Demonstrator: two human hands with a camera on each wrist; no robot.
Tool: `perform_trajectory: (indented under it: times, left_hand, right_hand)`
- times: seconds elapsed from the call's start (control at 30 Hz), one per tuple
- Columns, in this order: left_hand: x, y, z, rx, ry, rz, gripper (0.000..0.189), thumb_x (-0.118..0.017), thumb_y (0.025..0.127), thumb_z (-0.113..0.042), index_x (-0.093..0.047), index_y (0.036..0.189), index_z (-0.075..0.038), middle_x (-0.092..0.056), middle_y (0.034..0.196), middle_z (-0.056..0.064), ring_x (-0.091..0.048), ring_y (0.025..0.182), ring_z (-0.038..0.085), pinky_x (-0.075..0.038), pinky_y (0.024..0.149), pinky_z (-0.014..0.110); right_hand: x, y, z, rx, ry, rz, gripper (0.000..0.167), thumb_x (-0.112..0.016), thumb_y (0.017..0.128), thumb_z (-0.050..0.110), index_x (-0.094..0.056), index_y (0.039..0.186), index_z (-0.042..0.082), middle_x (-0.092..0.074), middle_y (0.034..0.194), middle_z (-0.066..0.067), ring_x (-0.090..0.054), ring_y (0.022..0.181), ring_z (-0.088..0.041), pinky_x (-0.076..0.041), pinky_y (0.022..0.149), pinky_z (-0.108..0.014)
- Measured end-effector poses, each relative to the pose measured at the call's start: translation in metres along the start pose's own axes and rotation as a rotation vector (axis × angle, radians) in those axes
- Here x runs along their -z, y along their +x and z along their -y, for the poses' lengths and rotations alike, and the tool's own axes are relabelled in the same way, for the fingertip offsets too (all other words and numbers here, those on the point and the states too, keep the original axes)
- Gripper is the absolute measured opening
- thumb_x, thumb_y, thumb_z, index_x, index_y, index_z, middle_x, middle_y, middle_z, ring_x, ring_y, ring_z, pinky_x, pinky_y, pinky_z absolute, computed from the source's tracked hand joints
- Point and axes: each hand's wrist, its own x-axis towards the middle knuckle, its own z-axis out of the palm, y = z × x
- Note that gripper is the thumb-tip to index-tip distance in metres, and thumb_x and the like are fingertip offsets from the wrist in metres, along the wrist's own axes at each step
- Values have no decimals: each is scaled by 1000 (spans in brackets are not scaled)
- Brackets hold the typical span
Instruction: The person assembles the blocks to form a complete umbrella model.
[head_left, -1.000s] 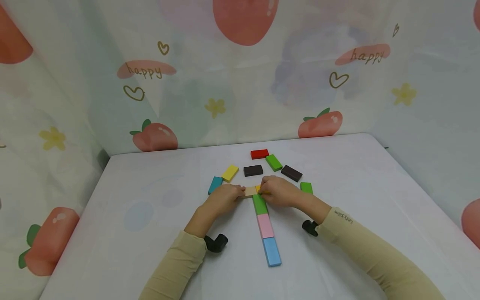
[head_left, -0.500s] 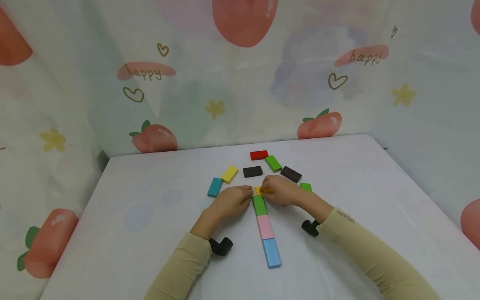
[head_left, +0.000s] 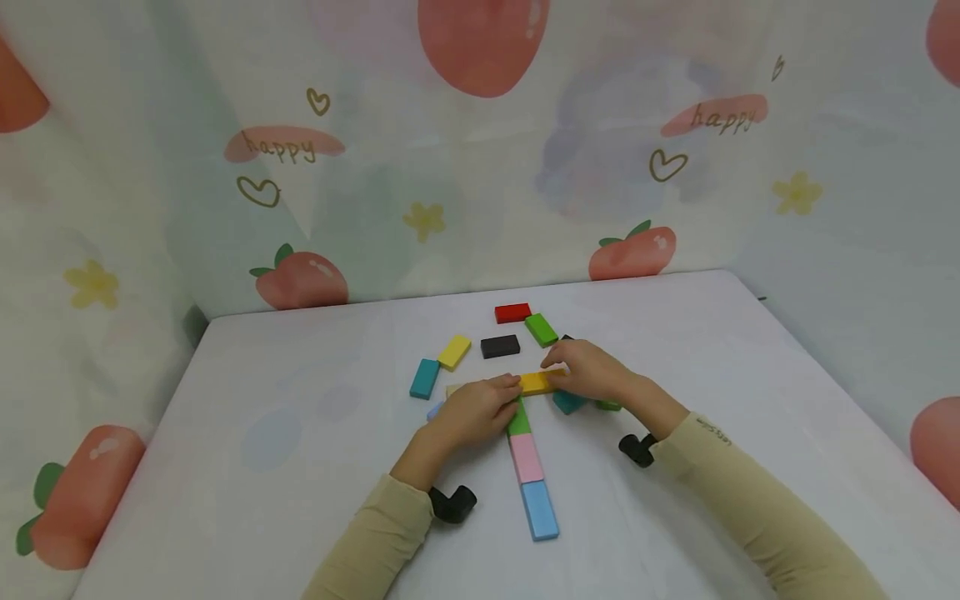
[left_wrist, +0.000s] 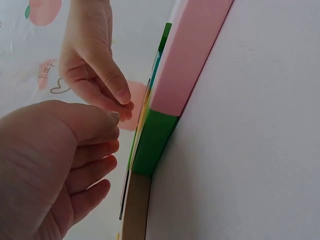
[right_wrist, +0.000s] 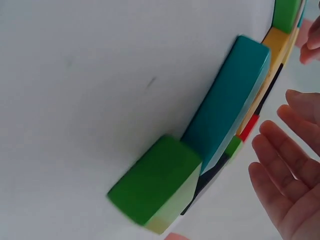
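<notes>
A column of light blue (head_left: 540, 510), pink (head_left: 527, 458) and green (head_left: 517, 419) blocks runs up the table. At its top, an orange-yellow block (head_left: 534, 384) lies crosswise to the right. My left hand (head_left: 477, 410) hovers over the junction, largely covering a tan block (head_left: 452, 390); in the left wrist view its loosely bent fingers (left_wrist: 92, 167) hold nothing. My right hand (head_left: 592, 371) is by the far end of the orange-yellow block, above a teal block (head_left: 567, 402). The right wrist view shows its fingers (right_wrist: 277, 170) extended, apart from the blocks.
Red (head_left: 513, 313), green (head_left: 542, 330) and dark (head_left: 500, 347) blocks lie farther back. Yellow (head_left: 454, 353) and teal (head_left: 424, 379) blocks are at the left. Another green block (head_left: 609, 406) sits partly beneath the right arm. A printed cloth (head_left: 480, 183) hangs behind the table.
My left hand has slid right, from the tan block to the junction. My right hand has shifted right, uncovering more of the orange-yellow block and part of the teal one beside it.
</notes>
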Motion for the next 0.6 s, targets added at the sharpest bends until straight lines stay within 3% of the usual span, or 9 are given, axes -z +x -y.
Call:
perform_trajectory:
  times: [0.17,0.33,0.47,0.6]
  left_hand:
    - [-1,-1,-3,33,20,8,39,-51,95,-28,-55,128,-7,-48,134,2,-40,126,12,-34,100,27]
    - [-1,-2,-5,23,43,4,40,-52,95,-27,-54,128,-7,-48,134,3,-40,126,13,-34,100,27]
    - [-2,-3,-5,9,51,5,40,-51,95,-27,-53,129,-6,-48,135,4,-39,126,13,-33,101,28]
    - [-2,-2,-6,3,48,4,40,-52,95,-27,-53,129,-6,-49,134,4,-39,126,13,-33,101,28]
  right_hand:
    - [3,-9,0,-90,-67,-17,22,-65,85,13,-68,102,-1,-66,96,-9,-59,90,-25,-49,83,-41]
    - [2,-17,8,-207,-173,-6,25,-70,82,20,-70,97,0,-67,90,-8,-58,77,-20,-51,75,-39]
    - [-2,-23,14,-232,-213,12,30,-76,76,27,-69,89,1,-64,77,-4,-53,66,-16,-51,67,-33]
    - [-5,-27,17,-220,-244,5,32,-78,72,32,-66,79,3,-50,60,1,-44,57,-15,-41,54,-25]
